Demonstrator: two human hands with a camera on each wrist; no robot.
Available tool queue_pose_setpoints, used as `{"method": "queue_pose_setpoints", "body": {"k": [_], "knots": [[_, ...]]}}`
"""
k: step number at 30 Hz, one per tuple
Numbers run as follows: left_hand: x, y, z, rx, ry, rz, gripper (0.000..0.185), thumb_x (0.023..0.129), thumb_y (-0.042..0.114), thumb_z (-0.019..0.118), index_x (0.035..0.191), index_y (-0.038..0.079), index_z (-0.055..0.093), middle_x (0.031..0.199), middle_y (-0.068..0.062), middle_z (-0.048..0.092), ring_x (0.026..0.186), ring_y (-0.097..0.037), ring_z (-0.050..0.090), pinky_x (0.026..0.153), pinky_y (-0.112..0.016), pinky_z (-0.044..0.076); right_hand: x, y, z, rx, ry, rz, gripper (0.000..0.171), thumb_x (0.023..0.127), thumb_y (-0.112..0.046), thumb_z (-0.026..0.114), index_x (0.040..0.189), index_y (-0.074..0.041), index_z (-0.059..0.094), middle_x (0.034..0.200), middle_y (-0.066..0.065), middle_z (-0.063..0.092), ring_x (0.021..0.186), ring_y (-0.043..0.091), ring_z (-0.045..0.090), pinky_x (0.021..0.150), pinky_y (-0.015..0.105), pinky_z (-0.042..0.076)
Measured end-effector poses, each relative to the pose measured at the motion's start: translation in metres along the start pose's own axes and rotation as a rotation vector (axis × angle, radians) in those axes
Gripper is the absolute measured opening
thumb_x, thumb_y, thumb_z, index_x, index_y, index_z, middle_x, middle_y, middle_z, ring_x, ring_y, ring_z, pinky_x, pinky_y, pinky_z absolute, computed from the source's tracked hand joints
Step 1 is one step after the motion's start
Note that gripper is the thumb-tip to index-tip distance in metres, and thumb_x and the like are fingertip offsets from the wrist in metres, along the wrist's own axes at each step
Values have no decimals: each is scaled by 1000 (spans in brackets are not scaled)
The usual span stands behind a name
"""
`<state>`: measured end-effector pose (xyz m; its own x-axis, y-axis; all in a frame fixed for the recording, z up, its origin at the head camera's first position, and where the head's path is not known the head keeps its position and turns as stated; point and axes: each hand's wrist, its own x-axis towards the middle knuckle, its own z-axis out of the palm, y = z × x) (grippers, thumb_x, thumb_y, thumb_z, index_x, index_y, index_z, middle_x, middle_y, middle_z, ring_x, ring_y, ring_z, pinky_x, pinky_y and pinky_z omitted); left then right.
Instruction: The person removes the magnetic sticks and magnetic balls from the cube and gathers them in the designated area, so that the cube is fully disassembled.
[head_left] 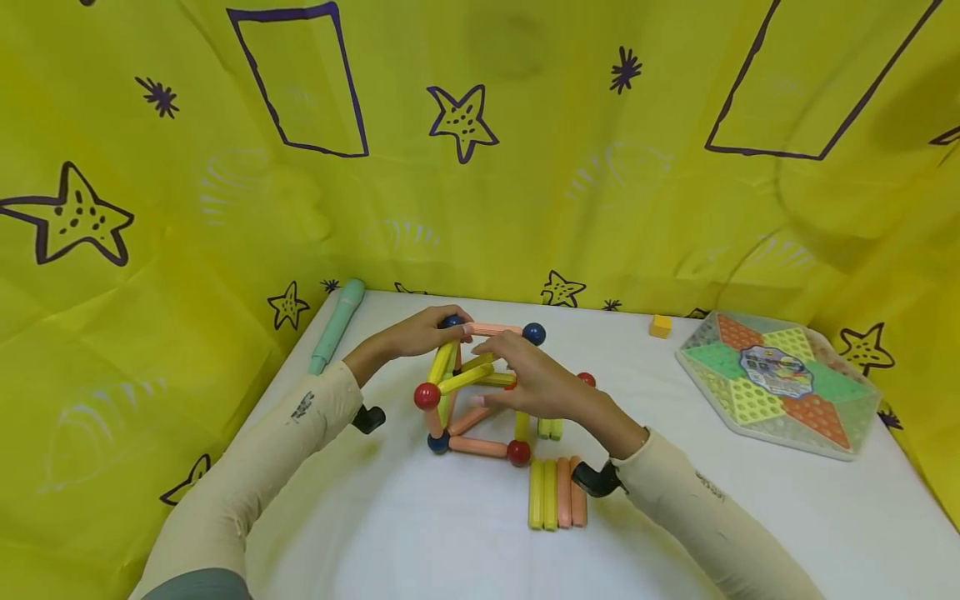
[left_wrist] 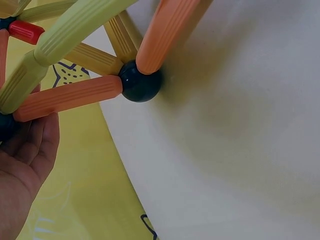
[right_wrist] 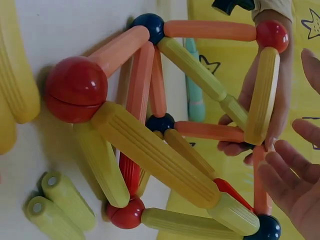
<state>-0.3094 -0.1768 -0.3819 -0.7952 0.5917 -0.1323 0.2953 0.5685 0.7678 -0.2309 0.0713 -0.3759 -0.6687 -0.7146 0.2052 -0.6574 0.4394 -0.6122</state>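
A frame built of magnetic sticks and balls stands on the white table, with orange and yellow sticks joined by red and blue balls. My left hand holds its far upper left corner, with the thumb and fingers about a blue ball where an orange stick begins. In the right wrist view those fingers curl behind that joint. My right hand hovers over the right side, fingers spread and loosely bent, close to a yellow stick. A red ball marks the near left corner.
Loose yellow and orange sticks lie in a row at the near right, with short green sticks behind them. Farther right are a yellow cube and a hexagonal patterned box. A mint-green tube lies along the left edge.
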Motion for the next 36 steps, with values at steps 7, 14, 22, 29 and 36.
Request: {"method": "queue_pose_setpoints", "body": {"k": [7,14,22,29,36], "knots": [[2,3,-1,39,7,6,37,107,34,47,133,10,56,119,-12,62,100,-22,58,90,-38,49,17,8,3,-13,-44,79,63,89,-25,78,142,-5,51,146,15,49,131,32,52,107,49,46],[3,5,-1,29,22,3,37,106,35,47,133,10,56,121,-12,62,103,-24,58,94,-40,49,29,11,6,1,-108,52,50,90,-25,77,132,-4,58,123,8,68,112,21,65,97,38,53],[-1,-4,-1,-176,30,-14,40,110,30,41,139,4,47,132,-17,62,127,-34,56,108,-51,45,35,17,9,90,-177,-14,27,94,-20,73,119,-9,69,108,0,72,80,10,57,72,23,49],[-5,-12,1,-314,-4,-5,36,110,23,39,137,1,49,134,-22,58,132,-44,49,108,-54,44,39,12,13,110,-262,-23,26,95,-30,70,115,-14,67,106,-5,67,92,11,57,83,27,49],[-6,-13,1,-307,0,12,36,109,26,42,135,2,50,134,-20,61,133,-41,51,107,-54,45,44,2,24,50,-260,-23,34,96,-40,68,117,-13,66,94,-5,62,90,16,57,77,26,46]]}}
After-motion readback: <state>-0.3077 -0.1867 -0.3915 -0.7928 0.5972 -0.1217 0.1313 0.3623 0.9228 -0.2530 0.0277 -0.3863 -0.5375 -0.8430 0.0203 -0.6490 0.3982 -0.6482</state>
